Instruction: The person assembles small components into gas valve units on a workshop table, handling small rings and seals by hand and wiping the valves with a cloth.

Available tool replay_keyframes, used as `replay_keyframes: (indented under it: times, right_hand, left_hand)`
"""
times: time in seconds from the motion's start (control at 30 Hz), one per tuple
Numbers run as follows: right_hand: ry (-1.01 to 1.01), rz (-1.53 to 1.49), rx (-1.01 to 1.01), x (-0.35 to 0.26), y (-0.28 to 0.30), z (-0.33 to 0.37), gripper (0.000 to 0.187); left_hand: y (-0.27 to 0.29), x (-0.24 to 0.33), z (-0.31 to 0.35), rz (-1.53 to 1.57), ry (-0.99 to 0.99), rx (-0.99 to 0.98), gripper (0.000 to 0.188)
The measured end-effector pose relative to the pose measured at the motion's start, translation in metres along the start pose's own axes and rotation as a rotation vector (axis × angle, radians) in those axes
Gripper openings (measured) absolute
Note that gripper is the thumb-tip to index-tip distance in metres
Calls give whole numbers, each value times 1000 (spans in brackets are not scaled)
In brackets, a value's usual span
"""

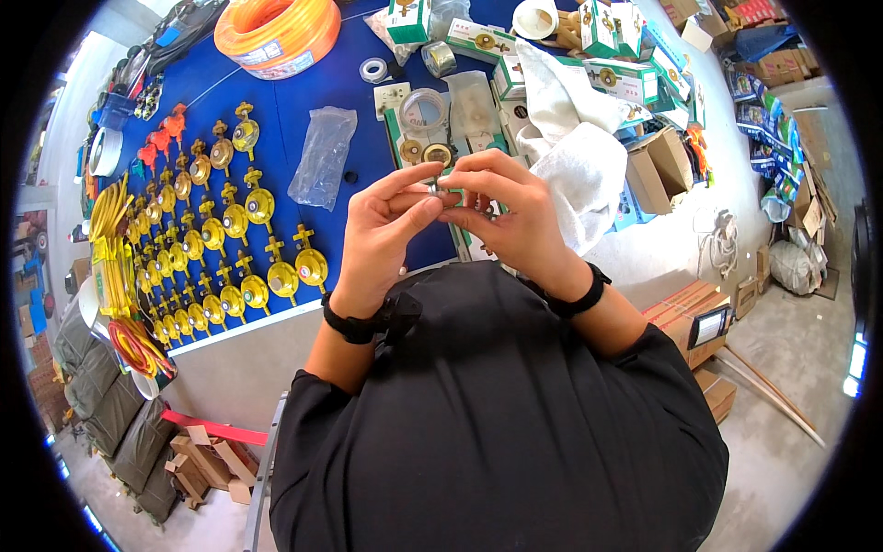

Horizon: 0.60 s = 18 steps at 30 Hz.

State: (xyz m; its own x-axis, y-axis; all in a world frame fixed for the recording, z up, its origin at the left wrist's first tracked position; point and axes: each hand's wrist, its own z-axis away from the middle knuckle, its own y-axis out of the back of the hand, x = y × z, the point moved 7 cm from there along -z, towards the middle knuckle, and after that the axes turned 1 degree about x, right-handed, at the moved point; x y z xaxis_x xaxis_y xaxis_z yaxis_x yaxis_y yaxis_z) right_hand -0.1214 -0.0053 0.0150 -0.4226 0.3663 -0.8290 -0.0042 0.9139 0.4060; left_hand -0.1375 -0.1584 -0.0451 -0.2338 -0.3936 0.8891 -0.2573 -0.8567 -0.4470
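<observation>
Over the blue table [276, 110], left hand [379, 219] and right hand [517, 207] pinch a small part [435, 187] — apparently mid-adjustment; next move calls for steadiness.

Regulators [260, 206] lying in rows on table [299, 97], left of frame. Hose coil [276, 51] sitting behind, upper left. Bag [324, 156] lying right of regulators. Cloth [584, 179] lying right of right hand [515, 207].

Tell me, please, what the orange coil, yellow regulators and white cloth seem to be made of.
Orange coil: probably glossy plastic or rubber, given its smooth, shiny loops.
Yellow regulators: likely metal with a polished or painted finish, judging by their bright highlights.
White cloth: apparently matte fabric, from its soft folds; fibre unclear.
</observation>
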Motion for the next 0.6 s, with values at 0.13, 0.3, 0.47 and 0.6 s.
replay_keyframes:
  times: [0.13, 0.3, 0.47, 0.6]
  right_hand:
    - [-53, -44, -33, 6, -2, 0, 34]
    - [-58, -52, -64, 6, -5, -1, 40]
    - [-18, 6, -58, 4, -7, -1, 41]
    - [3, 37, -59, 3, -10, -1, 42]
  left_hand:
    - [1, -4, -3, 33, 46, -17, 43]
    - [3, -4, -4, 73, 78, -56, 44]
    - [5, -8, -4, 131, 88, -53, 45]
    - [8, -11, -3, 149, 96, -54, 46]
